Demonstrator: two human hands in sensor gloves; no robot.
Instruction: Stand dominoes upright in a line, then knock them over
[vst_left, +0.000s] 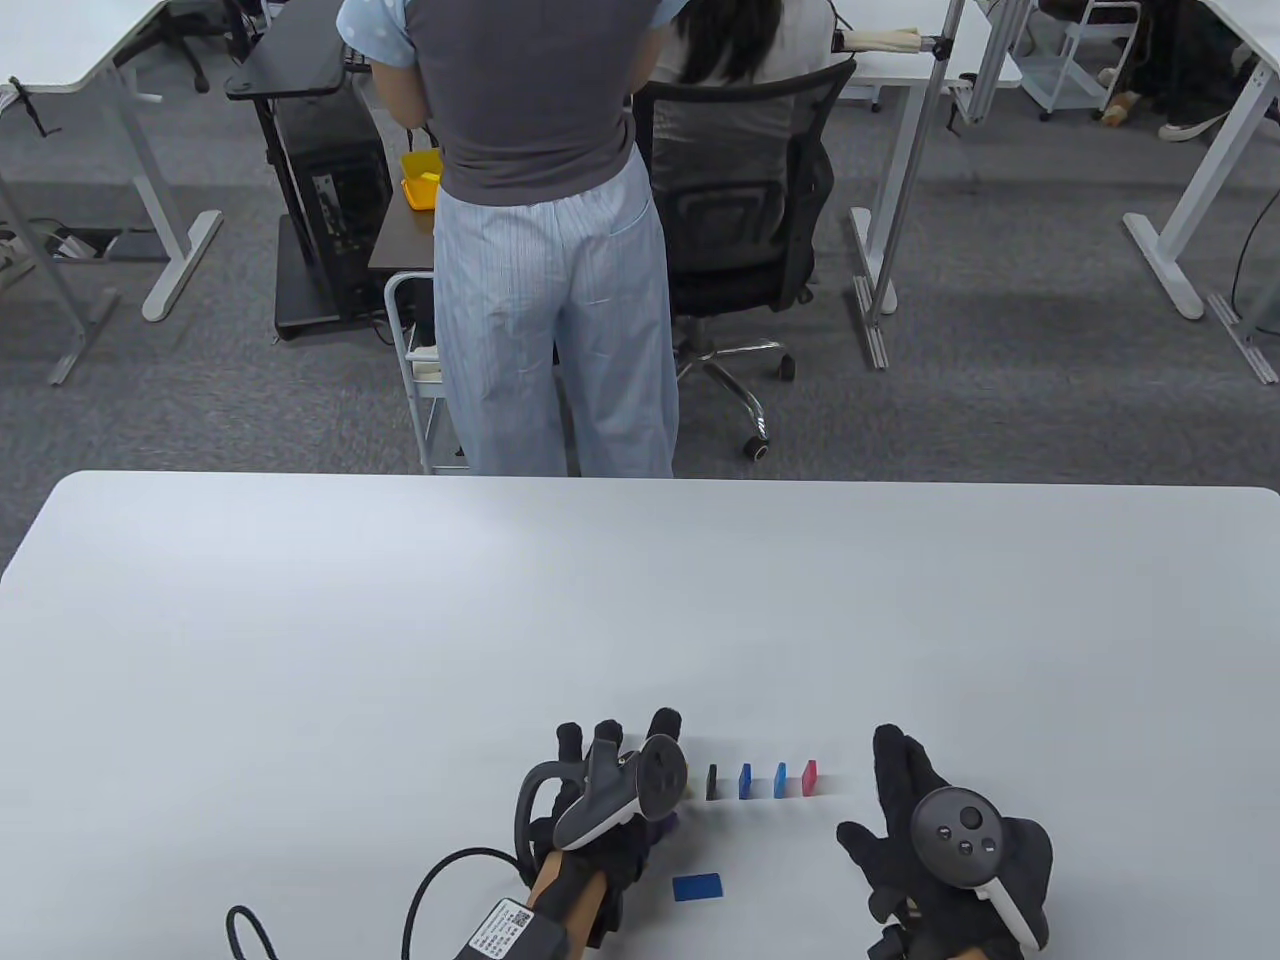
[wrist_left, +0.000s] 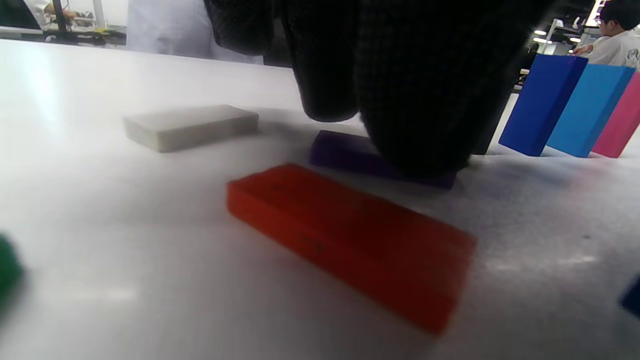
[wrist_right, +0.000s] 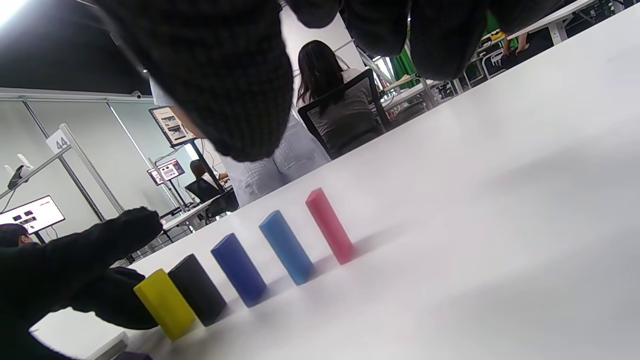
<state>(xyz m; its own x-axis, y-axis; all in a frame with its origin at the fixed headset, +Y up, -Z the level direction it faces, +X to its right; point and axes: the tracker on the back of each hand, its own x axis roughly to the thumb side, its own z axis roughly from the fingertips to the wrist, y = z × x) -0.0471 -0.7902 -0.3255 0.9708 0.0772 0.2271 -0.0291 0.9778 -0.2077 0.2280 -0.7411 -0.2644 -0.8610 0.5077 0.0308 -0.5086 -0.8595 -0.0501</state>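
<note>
White table (vst_left: 400, 620) carries five upright dominoes (wrist_right: 240, 270); right grip (vst_left: 930, 840) apart, left grip (vst_left: 610, 790) state unclear

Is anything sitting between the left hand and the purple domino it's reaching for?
No. The left hand is already down at the flat purple domino, with nothing between them. The red domino and white domino lie flat nearby, clear of it.

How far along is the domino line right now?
Five stand in a row: yellow domino, black, dark blue, light blue, pink. The left hand is on the flat purple domino. Red, white and another blue lie flat; nothing knocked over yet.
</note>
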